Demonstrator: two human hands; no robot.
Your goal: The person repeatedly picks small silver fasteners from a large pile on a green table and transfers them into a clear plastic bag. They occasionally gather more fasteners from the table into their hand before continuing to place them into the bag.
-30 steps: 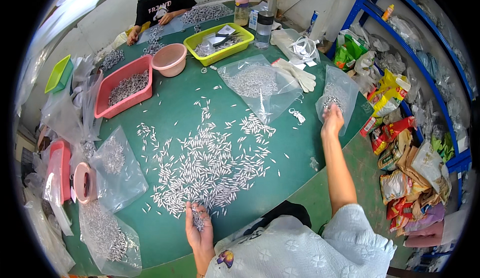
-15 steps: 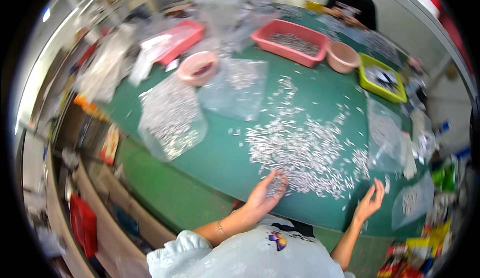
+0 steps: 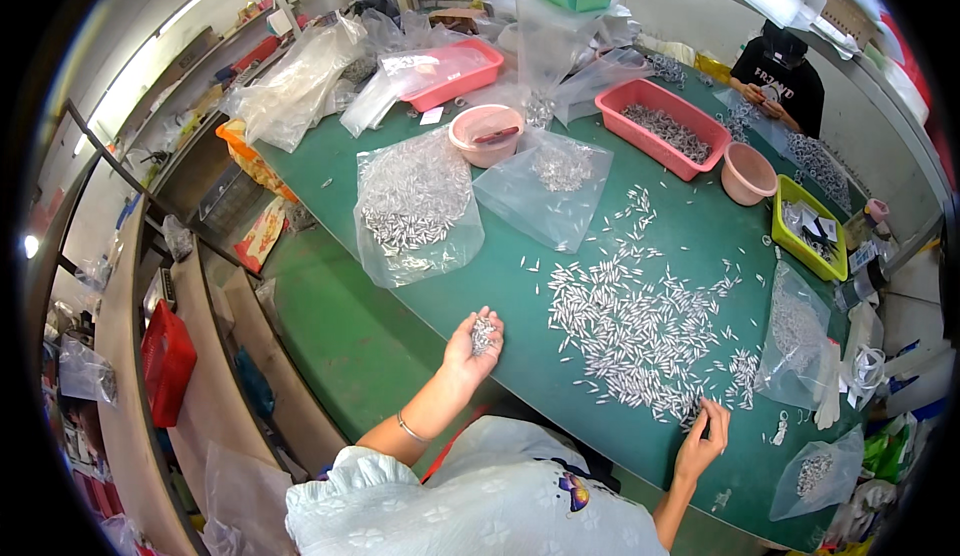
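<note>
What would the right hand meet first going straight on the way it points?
The pile of small silver pieces: its near edge lies right at the right hand's fingers. Touching or just above, I can't tell.

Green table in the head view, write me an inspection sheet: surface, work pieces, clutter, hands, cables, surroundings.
Surface: green table, small pieces strewn across it.
Job's things: pile of pointed silver pieces; clear bag of pieces to its left.
Clutter: pink tray, yellow-green tray, pale pink bowl holding a red item.
Left hand: palm up, its grip cupping small metal pieces.
Right hand: fingertips at the pile's near edge; cannot tell whether its grip holds anything.
Cables: white looped item, apparently a cord.
Surroundings: co-worker across the table; red basket at far left.
</note>
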